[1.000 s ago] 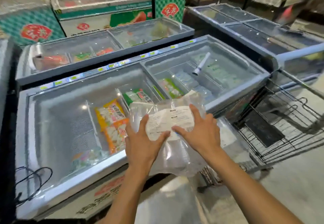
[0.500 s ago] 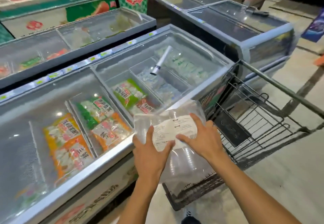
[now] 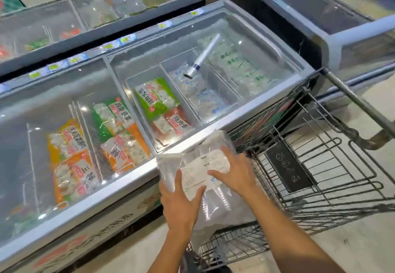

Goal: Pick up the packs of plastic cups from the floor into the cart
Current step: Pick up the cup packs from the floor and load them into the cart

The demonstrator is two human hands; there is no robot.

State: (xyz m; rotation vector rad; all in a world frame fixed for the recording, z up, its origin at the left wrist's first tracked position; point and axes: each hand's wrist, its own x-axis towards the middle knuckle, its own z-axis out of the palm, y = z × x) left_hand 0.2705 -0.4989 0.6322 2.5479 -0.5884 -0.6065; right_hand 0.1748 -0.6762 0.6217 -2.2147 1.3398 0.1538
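While the pack of plastic cups [image 3: 205, 178] is held up off the floor between both hands, it hangs just at the near left corner of the cart [image 3: 320, 187], in front of the freezer's edge and not yet inside the basket. The left hand [image 3: 181, 204] grips the pack's lower left side, thumb curled over the white label and the other fingers hidden behind the film; the right hand [image 3: 235, 172] presses on its right side with fingers spread over the label, thumb toward the middle. To do this step well, I judge the pack should be carried right and forward over the wire rim, kept level so the soft, slippery film does not sag or slide, and lowered until it rests on the basket floor before either hand lets go. The loose lower part of the bag could snag on the wire, so it wants lifting clear of the rim first. The folded child-seat flap with its dark panel [image 3: 288, 168] takes up the near end of the basket, and the handle bar [image 3: 359, 103] crosses to the right; the open wire floor beyond looks the better landing spot. To the left stands a chest freezer [image 3: 213, 132] with bagged frozen food [image 3: 156, 98] under glass, close against the cart, leaving little room on that side.
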